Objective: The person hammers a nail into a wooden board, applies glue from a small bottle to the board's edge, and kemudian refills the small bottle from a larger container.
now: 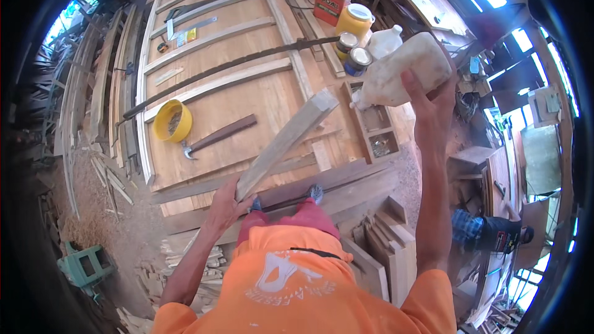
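Observation:
My left hand (225, 208) grips the lower end of a squared length of wood (283, 141), which slants up to the right over the workbench. My right hand (434, 88) holds a stained white plastic bottle (399, 72), tilted so its narrow tip points down-left over a divided wooden box (365, 137). On the plywood panel (232, 102) lie a claw hammer (222, 137) and a yellow bowl (172, 120) with small nails or similar bits in it. A long bar clamp (232, 69) crosses the panel's wooden frame.
A red can (331, 3), a yellow jar (354, 21), a white jug (385, 41) and two small tins stand behind the box. A handsaw (185, 9) lies farther up the panel. Stacked boards (104, 79) line the left. Other people are at the top and right.

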### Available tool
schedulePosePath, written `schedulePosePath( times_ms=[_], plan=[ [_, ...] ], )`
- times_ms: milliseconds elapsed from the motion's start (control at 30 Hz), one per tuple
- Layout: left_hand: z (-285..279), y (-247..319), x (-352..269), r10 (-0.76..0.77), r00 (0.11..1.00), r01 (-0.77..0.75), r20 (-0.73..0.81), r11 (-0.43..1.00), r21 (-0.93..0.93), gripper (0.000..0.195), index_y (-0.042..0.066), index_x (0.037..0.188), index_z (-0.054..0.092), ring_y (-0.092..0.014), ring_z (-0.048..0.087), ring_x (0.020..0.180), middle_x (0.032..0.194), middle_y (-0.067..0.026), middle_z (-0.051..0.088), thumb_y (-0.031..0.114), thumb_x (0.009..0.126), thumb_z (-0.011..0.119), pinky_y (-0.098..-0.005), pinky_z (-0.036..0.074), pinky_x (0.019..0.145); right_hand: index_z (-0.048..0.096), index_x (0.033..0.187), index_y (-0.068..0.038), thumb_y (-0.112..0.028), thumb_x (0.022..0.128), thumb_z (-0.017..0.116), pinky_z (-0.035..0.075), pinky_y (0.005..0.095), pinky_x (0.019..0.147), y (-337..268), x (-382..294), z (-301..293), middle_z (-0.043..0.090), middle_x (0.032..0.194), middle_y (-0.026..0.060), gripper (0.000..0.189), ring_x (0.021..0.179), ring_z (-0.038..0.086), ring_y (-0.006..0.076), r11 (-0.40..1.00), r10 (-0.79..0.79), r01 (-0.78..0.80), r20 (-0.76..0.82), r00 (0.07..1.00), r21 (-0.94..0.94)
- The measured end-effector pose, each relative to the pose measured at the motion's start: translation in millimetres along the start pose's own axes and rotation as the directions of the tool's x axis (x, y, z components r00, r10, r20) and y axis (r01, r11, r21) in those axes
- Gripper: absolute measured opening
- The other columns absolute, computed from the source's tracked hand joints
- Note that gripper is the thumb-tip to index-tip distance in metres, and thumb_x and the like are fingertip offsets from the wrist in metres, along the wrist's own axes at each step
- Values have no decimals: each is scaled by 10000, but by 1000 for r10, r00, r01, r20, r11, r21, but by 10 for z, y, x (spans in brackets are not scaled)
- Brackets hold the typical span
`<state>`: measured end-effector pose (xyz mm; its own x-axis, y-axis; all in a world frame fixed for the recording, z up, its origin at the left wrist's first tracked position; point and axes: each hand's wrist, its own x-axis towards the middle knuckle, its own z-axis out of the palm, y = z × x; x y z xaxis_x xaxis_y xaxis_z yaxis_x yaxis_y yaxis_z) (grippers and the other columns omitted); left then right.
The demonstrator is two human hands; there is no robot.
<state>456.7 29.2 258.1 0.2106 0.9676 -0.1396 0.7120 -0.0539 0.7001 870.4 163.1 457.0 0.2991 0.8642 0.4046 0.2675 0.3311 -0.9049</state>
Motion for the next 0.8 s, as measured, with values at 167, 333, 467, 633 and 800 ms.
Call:
schedulePosePath(
  times_ms=[167, 333, 467, 633, 800],
  plan=[
    [-337, -451, -310, 26, 1000, -26, 0, 994, -110, 652, 31, 1438, 575, -450, 702, 1090, 1205, -264, 712, 259, 899, 863, -494, 559, 922, 360, 1617, -31, -174, 950, 864, 560, 394, 1095, -243, -381, 613, 601, 1427, 174, 849, 1290, 644, 255, 999, 16, -16, 5, 1000, -27],
    [-752, -938, -485, 52, 994, -45, 92, 996, -76, 650, 32, 1440, 578, -442, 704, 1087, 1210, -258, 714, 258, 899, 859, -492, 563, 923, 348, 1614, -30, -129, 941, 861, 575, 392, 1077, -445, -759, 1208, 602, 1421, 178, 852, 1279, 653, 249, 1000, 20, -20, 59, 998, -5],
    [-992, -1167, -539, 120, 985, -105, 126, 987, -121, 650, 19, 1424, 580, -439, 689, 1126, 1227, -254, 705, 259, 890, 862, -487, 556, 940, 335, 1617, -27, -105, 934, 860, 579, 390, 1075, -569, -1050, 1385, 602, 1420, 179, 864, 1282, 652, 250, 995, 2, 4, 53, 999, -102],
    [-1189, -1299, -615, 192, 971, -174, 143, 976, -130, 672, 4, 1424, 575, -438, 682, 1136, 1255, -251, 691, 262, 878, 871, -479, 554, 942, 341, 1614, -14, -76, 923, 848, 560, 401, 1109, -830, -1258, 1476, 599, 1438, 178, 859, 1304, 646, 258, 997, 30, -26, 42, 999, -75],
    [-1262, -1434, -688, 267, 957, -259, 108, 962, -85, 667, -13, 1401, 588, -402, 683, 946, 1199, -231, 693, 266, 871, 880, -478, 553, 829, 443, 1554, 19, -73, 888, 865, 553, 396, 1106, -953, -1427, 1449, 652, 1402, 165, 794, 1280, 664, 239, 978, 194, -187, 82, 978, -88]
  ],
)
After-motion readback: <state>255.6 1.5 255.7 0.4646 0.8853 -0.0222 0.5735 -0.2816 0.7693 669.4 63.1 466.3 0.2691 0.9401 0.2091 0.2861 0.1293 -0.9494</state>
